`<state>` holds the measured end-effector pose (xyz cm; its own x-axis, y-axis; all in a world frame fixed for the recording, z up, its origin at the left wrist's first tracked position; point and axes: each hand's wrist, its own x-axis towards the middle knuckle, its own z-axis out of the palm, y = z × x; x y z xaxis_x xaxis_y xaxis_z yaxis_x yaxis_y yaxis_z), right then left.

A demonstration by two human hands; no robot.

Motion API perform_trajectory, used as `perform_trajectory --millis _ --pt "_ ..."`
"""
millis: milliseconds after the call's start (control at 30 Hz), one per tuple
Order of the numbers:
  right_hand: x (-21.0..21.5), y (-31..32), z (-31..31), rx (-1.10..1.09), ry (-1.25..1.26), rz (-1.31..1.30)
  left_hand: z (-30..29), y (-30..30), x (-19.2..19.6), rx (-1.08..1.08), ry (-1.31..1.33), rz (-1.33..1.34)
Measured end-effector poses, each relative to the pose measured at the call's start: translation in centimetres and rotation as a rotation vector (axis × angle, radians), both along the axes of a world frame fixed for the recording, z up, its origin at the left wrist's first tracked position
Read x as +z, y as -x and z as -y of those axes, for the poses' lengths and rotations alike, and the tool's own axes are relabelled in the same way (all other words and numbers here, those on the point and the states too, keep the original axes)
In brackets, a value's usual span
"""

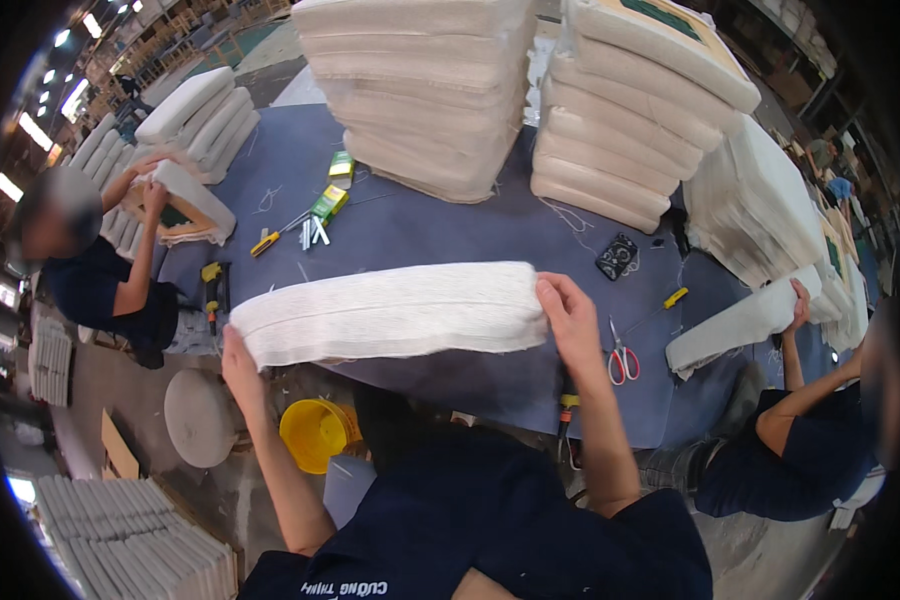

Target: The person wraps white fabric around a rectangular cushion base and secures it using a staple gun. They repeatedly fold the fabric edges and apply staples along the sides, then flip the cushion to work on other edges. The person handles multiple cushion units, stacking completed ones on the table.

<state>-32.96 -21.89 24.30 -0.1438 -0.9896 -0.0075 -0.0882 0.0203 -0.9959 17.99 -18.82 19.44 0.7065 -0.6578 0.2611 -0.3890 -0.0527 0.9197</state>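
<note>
Stretched between my hands is a white fabric-covered seat cushion point(390, 312), tilted so a long seamed side faces me. My left hand point(240, 365) grips its left end, and my right hand point(567, 312) grips the right end, fingers closed round the corner. Just right of my right hand lie red-handled scissors point(623, 362) and a yellow-handled screwdriver point(675, 297). Beyond the cushion, on the blue-grey table point(450, 230), are another yellow-handled screwdriver point(265, 243), a green-and-yellow box point(328, 204) with metal staple strips beside it, and a dark patterned phone point(617, 256).
Tall stacks of covered cushions point(420, 100) rise at the table's far side, more point(630, 130) to the right. One co-worker point(100, 270) handles a cushion at left, another point(800, 430) at right. A yellow bucket point(315, 435) and round stool point(200, 418) stand below the table's near edge.
</note>
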Motion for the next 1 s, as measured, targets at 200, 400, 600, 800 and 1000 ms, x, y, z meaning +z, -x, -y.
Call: perform_trajectory --millis 200,400,600,800,1000 --pt "-6.4 -2.3 -5.5 -0.073 -0.226 0.531 0.8 3.9 8.4 0.059 -0.257 0.891" --pt "-6.7 -5.1 -8.0 0.251 -0.108 0.722 2.0 22.2 14.6 -1.154 -0.203 0.932" --pt "-4.6 -5.7 -8.3 0.092 -0.057 0.81 3.4 26.6 13.5 -1.152 -0.175 1.128" --pt "-3.5 -7.3 -4.4 -0.154 -0.056 0.79 4.9 29.4 11.8 -1.016 -0.111 1.317" --pt "-3.5 -6.0 -3.5 -0.14 0.022 0.559 7.5 28.1 8.6 -1.032 0.117 1.306"
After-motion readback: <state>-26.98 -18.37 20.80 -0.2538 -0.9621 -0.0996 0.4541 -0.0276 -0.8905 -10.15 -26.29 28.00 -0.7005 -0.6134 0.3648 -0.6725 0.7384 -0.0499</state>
